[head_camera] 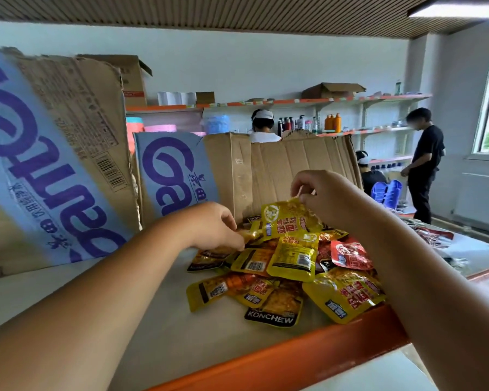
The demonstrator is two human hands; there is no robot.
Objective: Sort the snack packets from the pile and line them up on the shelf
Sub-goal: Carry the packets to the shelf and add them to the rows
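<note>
The shelf's (pixel 164 328) orange front edge ran nearest. On the shelf just behind it lay the pile of snack packets (pixel 291 266), mostly yellow, with a black KONCHEW packet (pixel 274 313) at its 6 o'clock. At the pile's 10 o'clock the left hand (pixel 212 230) curled its fingers onto a packet; whether it gripped could not be told. At 12 o'clock the right hand (pixel 322 193) pinched a yellow packet (pixel 287 218) by its top edge, lifted above the pile. Behind stood torn cardboard boxes (pixel 280 170), and farther off, people (pixel 424 162) by wall shelves.

The right forearm (pixel 407 263) hides part of the packet pile (pixel 291 258).
</note>
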